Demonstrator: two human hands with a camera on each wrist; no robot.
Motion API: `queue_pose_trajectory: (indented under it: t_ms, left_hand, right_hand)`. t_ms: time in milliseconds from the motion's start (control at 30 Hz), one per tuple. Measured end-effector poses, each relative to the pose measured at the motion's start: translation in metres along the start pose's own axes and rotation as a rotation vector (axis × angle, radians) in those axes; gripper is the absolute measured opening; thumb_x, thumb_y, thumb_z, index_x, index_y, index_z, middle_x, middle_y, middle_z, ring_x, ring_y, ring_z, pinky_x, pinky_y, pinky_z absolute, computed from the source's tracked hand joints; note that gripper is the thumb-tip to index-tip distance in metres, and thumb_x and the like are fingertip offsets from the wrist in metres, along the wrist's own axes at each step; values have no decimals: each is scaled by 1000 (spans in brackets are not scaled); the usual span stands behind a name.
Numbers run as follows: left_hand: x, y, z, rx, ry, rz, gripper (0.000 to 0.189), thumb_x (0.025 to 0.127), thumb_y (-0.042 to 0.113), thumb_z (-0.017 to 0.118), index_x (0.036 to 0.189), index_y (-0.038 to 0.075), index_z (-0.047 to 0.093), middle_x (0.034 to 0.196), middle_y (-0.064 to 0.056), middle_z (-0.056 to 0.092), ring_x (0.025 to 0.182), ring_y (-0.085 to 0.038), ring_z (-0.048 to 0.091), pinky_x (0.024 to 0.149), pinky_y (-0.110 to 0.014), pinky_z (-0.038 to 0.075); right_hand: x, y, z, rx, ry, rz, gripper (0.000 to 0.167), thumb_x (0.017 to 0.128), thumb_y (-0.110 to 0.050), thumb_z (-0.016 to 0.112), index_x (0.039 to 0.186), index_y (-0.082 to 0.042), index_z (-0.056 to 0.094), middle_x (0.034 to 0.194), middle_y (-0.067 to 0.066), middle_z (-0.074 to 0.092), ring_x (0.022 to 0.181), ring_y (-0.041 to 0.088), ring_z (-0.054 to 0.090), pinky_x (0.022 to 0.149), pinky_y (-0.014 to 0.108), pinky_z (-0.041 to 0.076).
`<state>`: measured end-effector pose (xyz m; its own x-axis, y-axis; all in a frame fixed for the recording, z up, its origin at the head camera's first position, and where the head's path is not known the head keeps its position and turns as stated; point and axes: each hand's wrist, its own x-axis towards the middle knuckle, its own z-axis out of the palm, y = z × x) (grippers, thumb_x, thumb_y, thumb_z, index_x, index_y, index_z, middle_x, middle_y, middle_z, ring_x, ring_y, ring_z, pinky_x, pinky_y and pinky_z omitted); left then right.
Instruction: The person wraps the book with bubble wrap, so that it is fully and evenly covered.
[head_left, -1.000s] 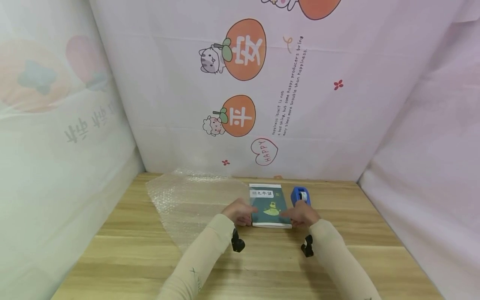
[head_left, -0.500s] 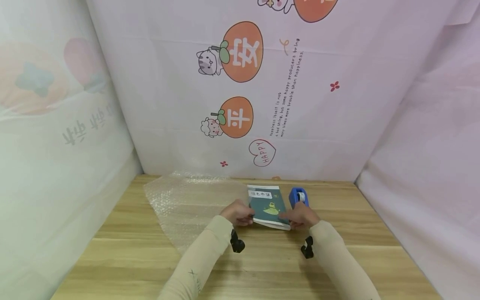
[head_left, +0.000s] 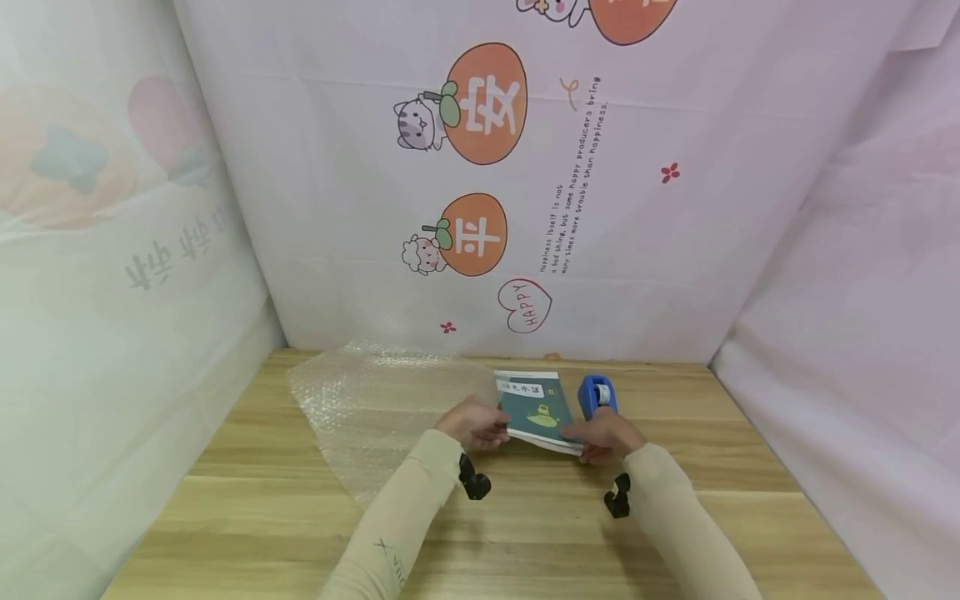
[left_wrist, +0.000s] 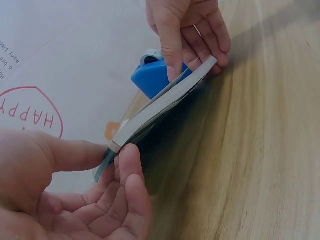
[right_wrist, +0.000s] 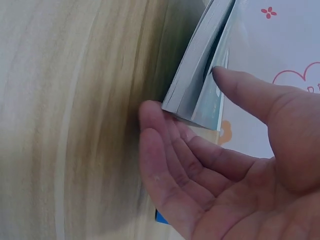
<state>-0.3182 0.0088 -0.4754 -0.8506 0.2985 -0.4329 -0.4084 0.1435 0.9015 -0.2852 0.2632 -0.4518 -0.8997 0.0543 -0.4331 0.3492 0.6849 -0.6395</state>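
A green book (head_left: 534, 408) with a white title label and a yellow-green figure on its cover lies near the back of the table, its near edge raised off the wood. At its near left corner my left hand (head_left: 474, 423) pinches it, thumb on the cover and fingers beneath, as the left wrist view shows. My right hand (head_left: 606, 435) holds the near right corner the same way; in the right wrist view the thumb (right_wrist: 245, 92) presses the cover and the pages (right_wrist: 192, 65) fan slightly above the fingers.
A blue tape dispenser (head_left: 597, 393) stands just behind my right hand. To the left, a clear sheet of bubble wrap (head_left: 360, 408) is spread on the wooden table (head_left: 525, 533). Printed cloth (head_left: 360, 208) walls in the back and sides.
Both hands have taken hold of the book's near corners, and its near edge has come up off the table. Dispenser and bubble wrap stay in place.
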Motion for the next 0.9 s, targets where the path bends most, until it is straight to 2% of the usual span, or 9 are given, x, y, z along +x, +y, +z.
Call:
queue_pose_trajectory:
  t_ms: [267, 467, 600, 700, 767, 900]
  left_hand:
    - [-4, -2, 1, 47, 45, 23, 9, 92, 2, 74, 91, 0, 65, 69, -6, 70, 58, -11, 67, 57, -20, 58]
    - [-11, 0, 2, 126, 49, 63, 8, 85, -2, 78, 84, 0, 70, 66, -5, 72, 58, -11, 68, 62, -23, 61]
    - [-12, -5, 3, 146, 74, 89, 11, 86, -2, 79, 85, 0, 68, 67, -5, 72, 59, -12, 69, 63, -24, 62]
    - [-12, -9, 4, 176, 93, 113, 11, 86, -2, 79, 81, 0, 69, 69, -7, 74, 61, -13, 70, 60, -23, 62]
    - [-12, -11, 4, 205, 99, 134, 13, 87, -1, 79, 76, 1, 72, 70, -9, 75, 62, -14, 71, 60, -22, 62]
    - [-11, -16, 4, 266, 110, 189, 17, 88, 0, 79, 72, -1, 74, 71, -10, 77, 60, -12, 69, 60, -22, 61]
  right_hand:
    - [4, 4, 4, 30, 40, 2, 29, 95, -22, 79, 96, 4, 67, 73, 9, 73, 64, 15, 67, 66, 28, 61]
    - [3, 10, 4, 48, 83, -13, 31, 93, -23, 81, 96, 4, 68, 73, 7, 71, 62, 13, 62, 60, 25, 55]
    - [-2, 15, 6, 79, 101, -70, 30, 93, -25, 81, 78, -2, 70, 66, 1, 67, 58, 11, 56, 60, 25, 49]
    - [-7, 19, 10, 101, 111, -128, 39, 95, -27, 79, 65, -5, 65, 60, -1, 59, 59, 13, 53, 63, 27, 45]
    - [-8, 21, 13, 114, 123, -155, 42, 96, -27, 77, 63, -6, 62, 59, -1, 57, 60, 14, 51, 64, 27, 43]
    - [-9, 23, 17, 143, 161, -198, 39, 98, -26, 75, 71, 0, 69, 67, 3, 64, 65, 15, 52, 61, 27, 43]
